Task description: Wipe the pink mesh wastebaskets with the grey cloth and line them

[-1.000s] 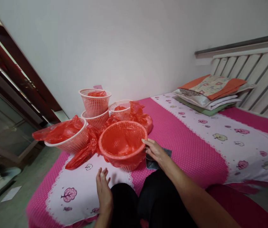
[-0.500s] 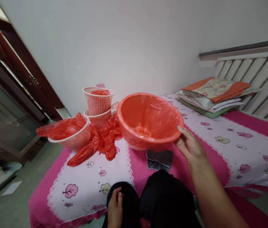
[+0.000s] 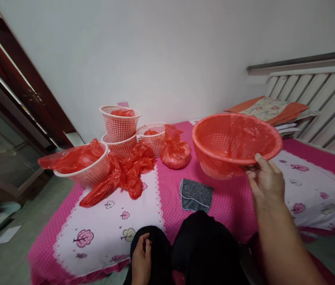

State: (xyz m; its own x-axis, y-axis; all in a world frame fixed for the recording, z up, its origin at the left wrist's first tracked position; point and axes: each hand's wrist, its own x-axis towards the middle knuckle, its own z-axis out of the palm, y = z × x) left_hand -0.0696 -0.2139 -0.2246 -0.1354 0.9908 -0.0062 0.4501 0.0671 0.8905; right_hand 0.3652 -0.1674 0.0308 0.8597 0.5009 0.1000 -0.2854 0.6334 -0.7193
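Observation:
My right hand (image 3: 265,183) grips the near rim of a mesh basket lined with a red plastic bag (image 3: 234,141), holding it in the air over the right part of the pink bed (image 3: 229,202). My left hand (image 3: 141,259) rests on my knee in black trousers, fingers loosely curled, holding nothing. A small grey cloth (image 3: 195,194) lies on the bed just in front of my knees.
At the bed's left end stand several white mesh baskets with red bags: a wide one (image 3: 82,168), a stack of two (image 3: 120,126) and one behind (image 3: 153,136). Loose red bags (image 3: 128,170) and a tied red bundle (image 3: 175,150) lie beside them. Folded bedding (image 3: 274,111) sits by the slatted headboard.
My right hand lifted the red-lined basket off the bed and carried it to the right. My left hand drew back from the bed onto my knee.

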